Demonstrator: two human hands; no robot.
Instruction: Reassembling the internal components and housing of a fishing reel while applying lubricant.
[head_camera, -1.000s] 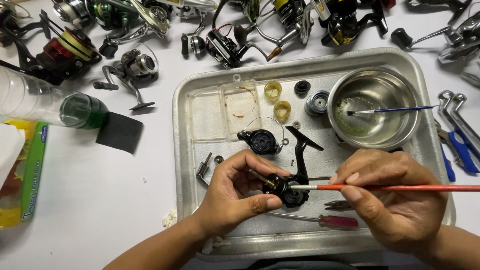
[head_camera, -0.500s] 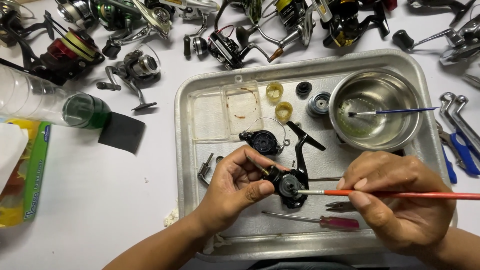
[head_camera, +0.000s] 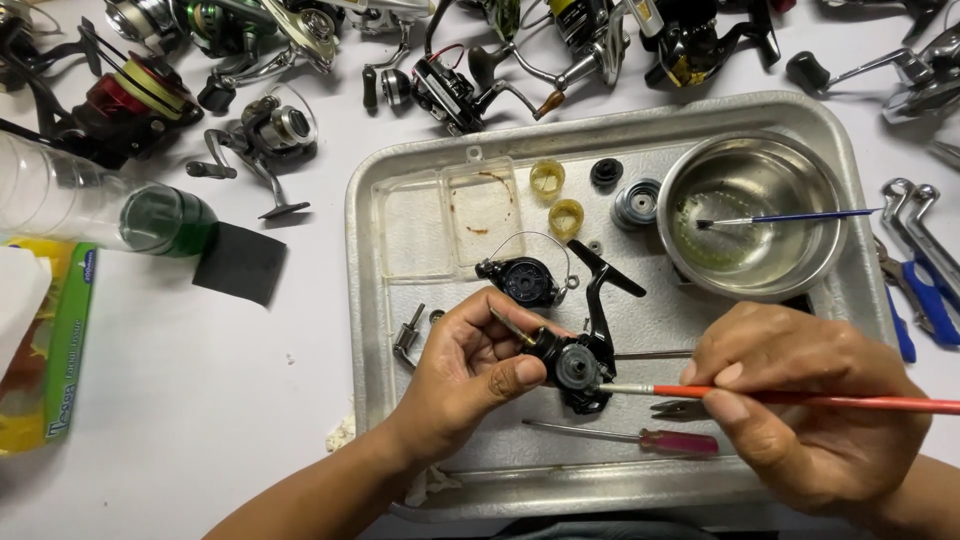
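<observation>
In the lower middle of the frame the left hand (head_camera: 470, 365) comes in palm up from the bottom edge, fingers curled and thumb pressed against a black reel body (head_camera: 578, 365), gripping it just above the metal tray (head_camera: 400, 190). The right hand (head_camera: 800, 410), at the lower right, pinches an orange-handled brush (head_camera: 800, 398) between thumb and forefinger, laid level, its tip touching the reel body's round gear housing. On the tray lie a steel bowl (head_camera: 750, 215) with a blue brush (head_camera: 790, 216) resting in it, a clear plastic lid (head_camera: 450, 215), two yellow caps (head_camera: 556, 198) and a red-handled screwdriver (head_camera: 640, 438). The white table (head_camera: 200, 400) carries fishing reels (head_camera: 270, 125) along the top edge and a plastic bottle (head_camera: 100, 205) at the left.
</observation>
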